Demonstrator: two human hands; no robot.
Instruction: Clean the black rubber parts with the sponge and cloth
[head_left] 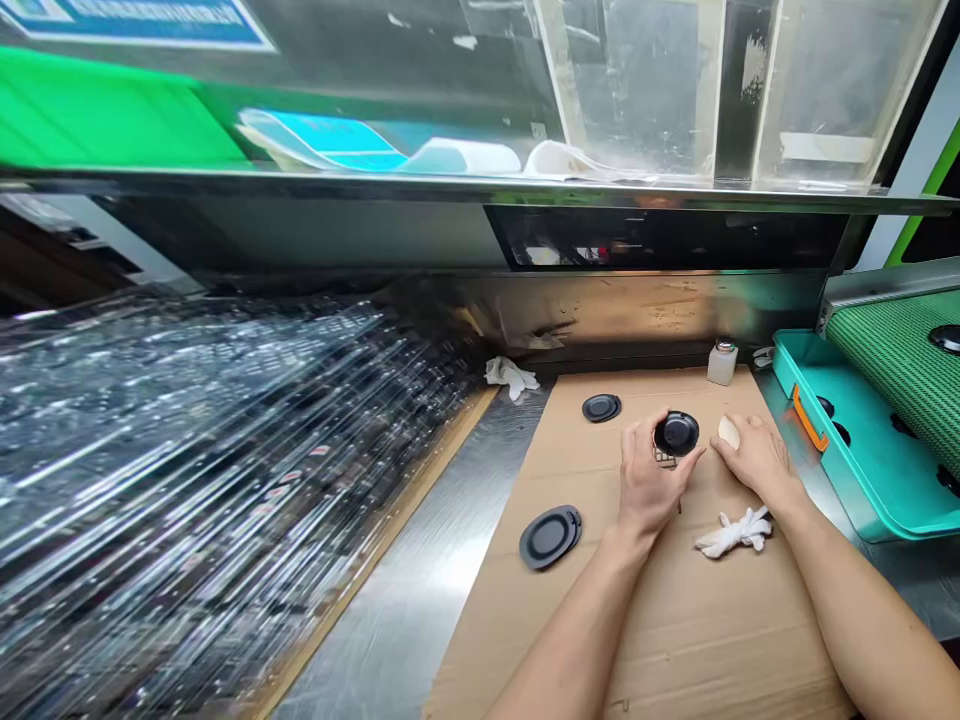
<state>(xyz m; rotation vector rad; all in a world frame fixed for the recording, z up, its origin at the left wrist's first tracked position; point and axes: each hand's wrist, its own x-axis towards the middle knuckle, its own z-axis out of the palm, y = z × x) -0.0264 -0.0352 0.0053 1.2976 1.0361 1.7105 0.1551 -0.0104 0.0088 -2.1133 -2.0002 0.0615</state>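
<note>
My left hand (646,480) grips a round black plastic part (676,433) by its edge, thumb on the near side and fingers on the far side. The part is tilted, showing its shallow dished face. Just right of it, my right hand (759,458) pinches a small cream-white pad (728,432), apart from the black part. Two more dark round parts lie on the cardboard (705,620): one dark disc (601,407) beyond my left hand and another dark disc (550,537) nearer to me. A white cloth glove (736,531) is bunched up below my right hand.
At the back of the cardboard stands a small white bottle (722,362). A teal bin (862,485) with several black parts sits on the right, beside a green conveyor belt (904,345). Clear plastic-wrapped stacks (225,480) fill the left. A metal shelf (450,185) crosses above.
</note>
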